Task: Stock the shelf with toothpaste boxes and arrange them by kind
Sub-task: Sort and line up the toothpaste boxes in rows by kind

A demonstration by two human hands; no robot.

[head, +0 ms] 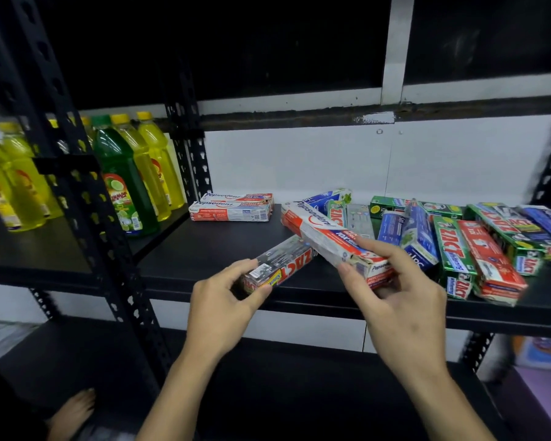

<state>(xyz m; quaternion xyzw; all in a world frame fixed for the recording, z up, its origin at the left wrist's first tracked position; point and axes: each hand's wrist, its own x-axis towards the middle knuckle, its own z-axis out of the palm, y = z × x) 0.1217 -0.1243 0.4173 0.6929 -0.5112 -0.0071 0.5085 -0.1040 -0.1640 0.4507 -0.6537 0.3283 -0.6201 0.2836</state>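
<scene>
My left hand (226, 308) grips the near end of a grey-and-red Zact box (279, 267) above the front edge of the black shelf (204, 249). My right hand (401, 297) pinches the near end of a white-and-red Pepsodent box (323, 235), which crosses over the far end of the Zact box. Two Pepsodent boxes (231, 206) lie stacked at the shelf's back left. A loose heap of green, red and blue toothpaste boxes (477, 243) covers the shelf's right half.
Yellow and green dish-soap bottles (131, 176) stand on the neighbouring shelf to the left, behind a black perforated upright (86, 198). A lower black shelf (268, 393) lies under my arms. A bare foot (74, 412) shows at bottom left.
</scene>
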